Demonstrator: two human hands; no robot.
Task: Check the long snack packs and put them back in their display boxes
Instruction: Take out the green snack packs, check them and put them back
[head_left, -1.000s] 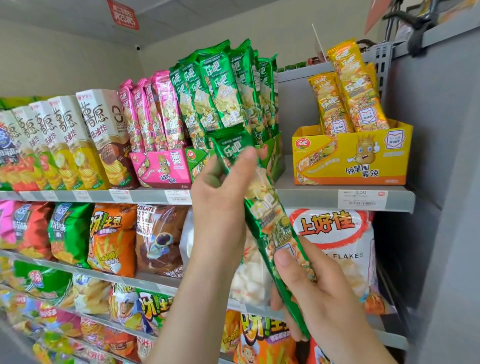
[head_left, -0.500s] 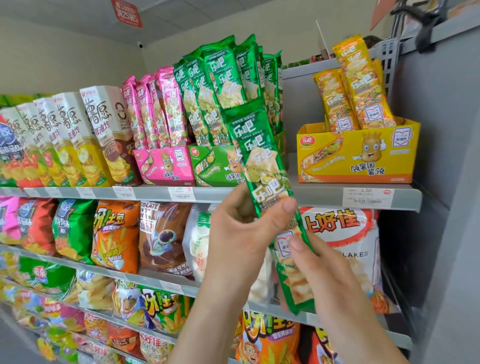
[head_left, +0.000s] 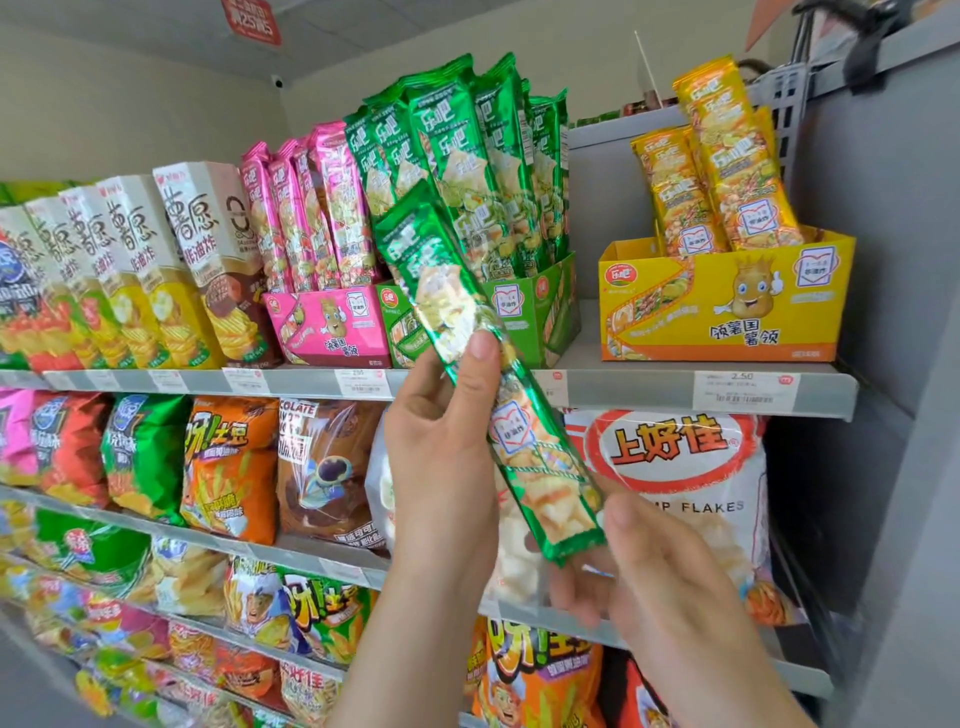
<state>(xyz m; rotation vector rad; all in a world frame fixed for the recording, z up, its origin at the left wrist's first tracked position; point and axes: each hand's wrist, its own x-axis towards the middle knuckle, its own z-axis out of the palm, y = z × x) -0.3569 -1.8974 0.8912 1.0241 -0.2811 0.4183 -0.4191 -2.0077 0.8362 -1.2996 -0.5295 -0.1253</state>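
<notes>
I hold one long green snack pack (head_left: 457, 312) tilted in front of the top shelf, its top end leaning left over the green display box (head_left: 540, 312). My left hand (head_left: 447, 436) grips its middle, thumb on the front. My right hand (head_left: 654, 571) holds the bottom end, thumb on the seal and fingers behind. Several more green packs (head_left: 467, 156) stand upright in the green box. A pink display box (head_left: 332, 322) with pink packs (head_left: 306, 208) stands to its left, and a yellow display box (head_left: 727, 301) with yellow packs (head_left: 727, 166) sits to the right.
The top shelf edge (head_left: 623, 387) carries price tags. Tall chip cartons (head_left: 156, 270) fill its left part. Chip bags (head_left: 228, 467) and a white flakes bag (head_left: 691, 483) crowd the lower shelves. A grey side panel (head_left: 893, 312) closes the right.
The held green pack has risen toward the green box and tilted, its top swinging left. My left hand moved up along it; my right hand shifted to the bottom end.
</notes>
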